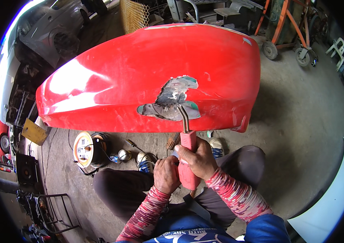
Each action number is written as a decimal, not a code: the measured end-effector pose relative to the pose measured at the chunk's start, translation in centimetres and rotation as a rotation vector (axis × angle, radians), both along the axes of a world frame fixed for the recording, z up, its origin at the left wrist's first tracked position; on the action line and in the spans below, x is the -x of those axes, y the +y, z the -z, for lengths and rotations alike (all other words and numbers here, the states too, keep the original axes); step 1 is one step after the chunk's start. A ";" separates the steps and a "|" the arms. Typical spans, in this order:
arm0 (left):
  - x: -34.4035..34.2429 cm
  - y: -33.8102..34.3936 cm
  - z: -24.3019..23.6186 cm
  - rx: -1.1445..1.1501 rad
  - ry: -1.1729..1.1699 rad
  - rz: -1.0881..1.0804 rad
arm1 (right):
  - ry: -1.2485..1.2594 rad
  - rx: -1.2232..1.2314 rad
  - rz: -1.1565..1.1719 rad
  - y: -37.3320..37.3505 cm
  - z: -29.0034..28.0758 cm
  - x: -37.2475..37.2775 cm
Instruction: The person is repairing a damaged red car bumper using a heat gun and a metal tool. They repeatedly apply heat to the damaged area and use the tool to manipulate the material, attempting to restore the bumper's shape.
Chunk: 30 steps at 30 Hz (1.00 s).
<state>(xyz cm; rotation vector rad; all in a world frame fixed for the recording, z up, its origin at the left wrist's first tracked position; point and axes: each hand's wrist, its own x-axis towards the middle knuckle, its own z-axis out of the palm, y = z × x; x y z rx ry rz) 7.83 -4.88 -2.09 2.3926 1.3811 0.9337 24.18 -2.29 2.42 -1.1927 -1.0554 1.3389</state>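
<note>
Two hands and one red tool [188, 141]: the right hand [198, 159] is closed around its body; the left hand [166, 174] is curled against its left side, its hold unclear. Two metal prongs [185, 120] extend from the tool to one ragged damaged patch [172, 94] on one red panel [139, 69], ahead of both hands. Left of the hands, one cable reel [84, 148]; rightward, open concrete floor [297, 129] reaches one white panel's edge [330, 198].
</note>
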 end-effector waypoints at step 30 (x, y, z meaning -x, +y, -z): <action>0.0 0.1 -1.3 0.043 0.029 0.034 | 0.151 0.078 -0.046 -0.1 -0.2 0.0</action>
